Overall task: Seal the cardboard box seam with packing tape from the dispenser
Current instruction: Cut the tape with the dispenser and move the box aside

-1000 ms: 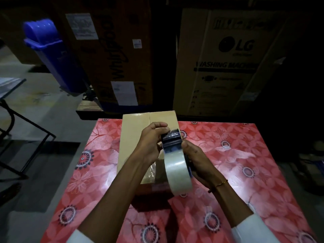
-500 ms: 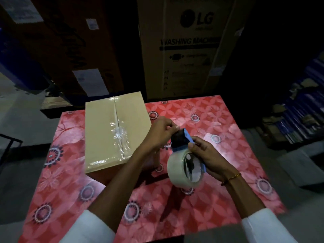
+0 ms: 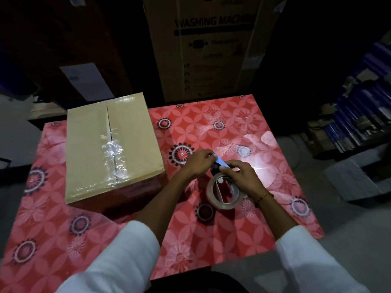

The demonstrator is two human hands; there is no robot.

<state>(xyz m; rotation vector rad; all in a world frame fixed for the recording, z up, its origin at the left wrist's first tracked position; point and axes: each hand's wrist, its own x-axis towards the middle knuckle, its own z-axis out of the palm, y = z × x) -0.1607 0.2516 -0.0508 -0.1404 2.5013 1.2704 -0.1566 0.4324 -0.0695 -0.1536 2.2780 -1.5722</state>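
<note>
A red flowered table [image 3: 243,240] bears a cardboard box [image 3: 88,149] at its left. Right of it, both hands hold the tape dispenser [image 3: 222,187]: right hand [image 3: 240,175] wrapped around it, left hand [image 3: 197,162] pinching its blue end.

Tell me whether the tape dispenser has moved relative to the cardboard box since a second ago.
Yes. The tape dispenser was held over the cardboard box near its seam; now both hands hold it over the red tablecloth, clear of the box's right side.
</note>
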